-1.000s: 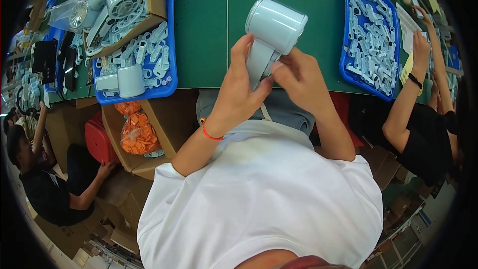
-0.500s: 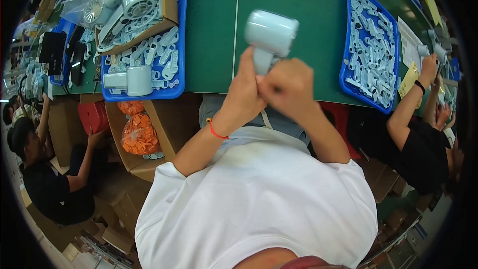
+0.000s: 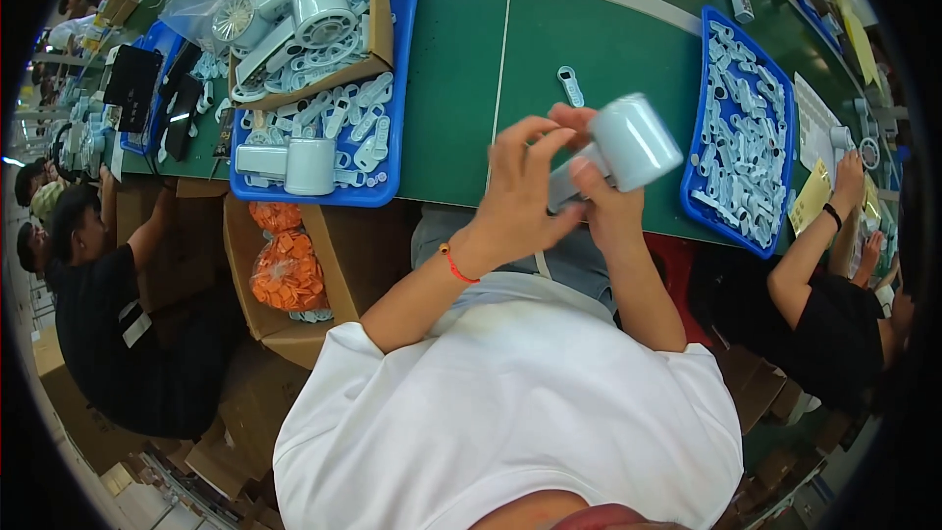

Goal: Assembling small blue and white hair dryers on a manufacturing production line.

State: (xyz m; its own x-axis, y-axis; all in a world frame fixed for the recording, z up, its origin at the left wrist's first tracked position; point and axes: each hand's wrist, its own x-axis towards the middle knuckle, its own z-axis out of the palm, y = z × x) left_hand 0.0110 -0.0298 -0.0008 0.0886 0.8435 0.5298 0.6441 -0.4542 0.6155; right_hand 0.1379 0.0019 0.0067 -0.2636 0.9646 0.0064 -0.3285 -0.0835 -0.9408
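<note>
Over there I have both forearms angled inward, left hand with bent fingers, thumb apart, right hand just beside it, thumb raised

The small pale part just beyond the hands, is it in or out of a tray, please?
Out: the small pale part lies by itself on the green tabletop.

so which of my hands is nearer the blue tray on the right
Right. Your right hand holds the pale device, left of the tray and apart from it; your left hand is farther left, by the device's handle.
</note>
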